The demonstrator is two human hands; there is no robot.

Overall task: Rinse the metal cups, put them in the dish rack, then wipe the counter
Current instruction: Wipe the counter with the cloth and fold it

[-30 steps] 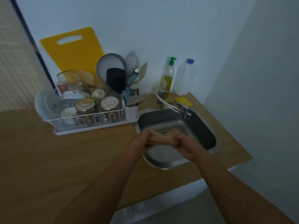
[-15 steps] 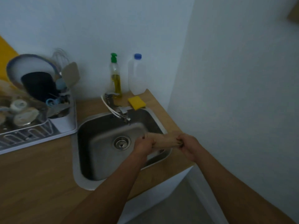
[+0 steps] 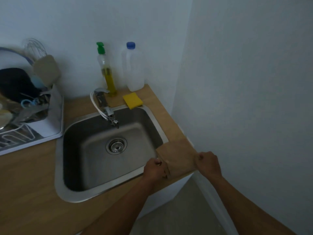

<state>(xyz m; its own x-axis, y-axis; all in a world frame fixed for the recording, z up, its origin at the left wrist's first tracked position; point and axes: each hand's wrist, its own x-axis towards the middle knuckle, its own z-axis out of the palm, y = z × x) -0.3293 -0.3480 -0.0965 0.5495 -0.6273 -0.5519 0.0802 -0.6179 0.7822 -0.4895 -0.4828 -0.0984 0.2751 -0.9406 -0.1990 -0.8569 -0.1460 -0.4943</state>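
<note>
A tan cloth (image 3: 177,157) lies spread flat over the front right corner of the wooden counter (image 3: 25,192), partly over the sink's rim. My left hand (image 3: 155,169) grips its near left edge. My right hand (image 3: 209,162) grips its near right corner. The steel sink (image 3: 108,150) is empty, with the drain strainer in its middle. At the left edge, the white dish rack (image 3: 50,126) holds dishes and utensils; the metal cups are not clearly seen here.
The tap (image 3: 105,106) reaches over the sink's back edge. Behind it stand a green-capped soap bottle (image 3: 105,70) and a blue-capped white bottle (image 3: 133,68). A yellow sponge (image 3: 133,100) lies by the sink's back right corner. A white wall (image 3: 245,99) closes the right side.
The cloth was twisted between both hands over the sink; now it is unfolded and laid flat on the right counter corner. The view has swung right and down.
</note>
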